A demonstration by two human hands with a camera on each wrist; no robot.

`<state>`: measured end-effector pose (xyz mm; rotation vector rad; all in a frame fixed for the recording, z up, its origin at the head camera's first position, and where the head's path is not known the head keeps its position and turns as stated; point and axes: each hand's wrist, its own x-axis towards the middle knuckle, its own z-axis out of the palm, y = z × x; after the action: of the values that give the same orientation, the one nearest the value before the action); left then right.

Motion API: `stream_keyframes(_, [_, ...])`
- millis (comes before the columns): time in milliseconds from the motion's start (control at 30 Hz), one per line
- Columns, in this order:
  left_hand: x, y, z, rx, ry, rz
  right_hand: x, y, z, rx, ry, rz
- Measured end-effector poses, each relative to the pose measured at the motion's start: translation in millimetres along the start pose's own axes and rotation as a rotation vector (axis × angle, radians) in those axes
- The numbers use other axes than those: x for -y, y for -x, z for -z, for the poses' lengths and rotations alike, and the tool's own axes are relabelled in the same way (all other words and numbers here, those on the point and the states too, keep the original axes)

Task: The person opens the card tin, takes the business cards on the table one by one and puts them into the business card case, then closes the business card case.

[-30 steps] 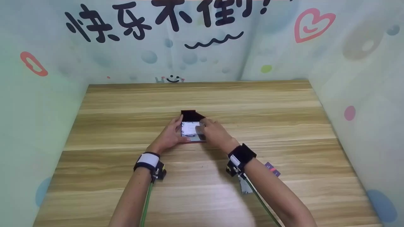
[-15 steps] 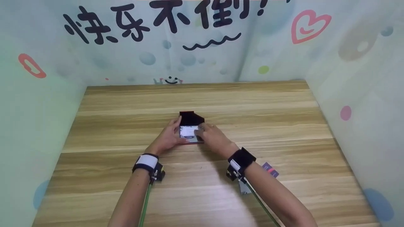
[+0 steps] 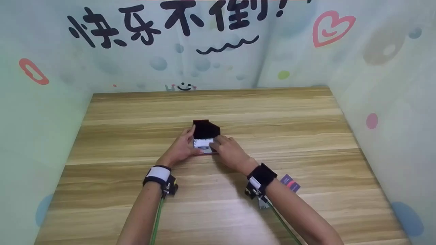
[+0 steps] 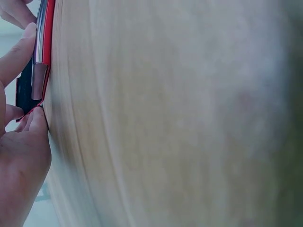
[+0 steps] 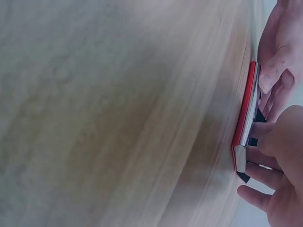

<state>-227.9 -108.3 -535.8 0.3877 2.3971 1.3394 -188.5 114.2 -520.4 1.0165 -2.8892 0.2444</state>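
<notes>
A flat red card case (image 5: 246,104) with a black inner flap (image 3: 206,129) lies open mid-table. My left hand (image 3: 180,145) grips its left side, thumb at the near edge and fingertips by the flap. In the left wrist view, the red cover (image 4: 48,40) shows edge-on with a metallic frame above it. A pale printed card (image 3: 203,142) lies over the case's tray. My right hand (image 3: 232,153) pinches the card's right side with thumb and bent fingers, which hide that part. The right wrist view shows the fingers (image 5: 265,175) at the case's side.
A purple card with a pink stripe (image 3: 290,183) and a grey printed card (image 3: 264,203) lie on the wooden table (image 3: 122,129), partly behind my right forearm. Printed walls (image 3: 211,71) border the back and both sides. A green cable runs along each forearm.
The card has slid toward me, so less of its pale face and more of the black flap shows. My right hand has moved slightly nearer with it; the left keeps its grip.
</notes>
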Motion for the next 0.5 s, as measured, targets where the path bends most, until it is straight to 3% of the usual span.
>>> stream_keyframes(200, [1.1,-1.2,-1.5,0.004,0.036,0.012,3.4,3.0,-3.7,-0.043,-0.002,-0.008])
stream_keyframes(500, [0.4,-0.8,-0.9,-0.004,0.012,0.001,8.6,7.1,-2.7,-0.025,-0.023,-0.061])
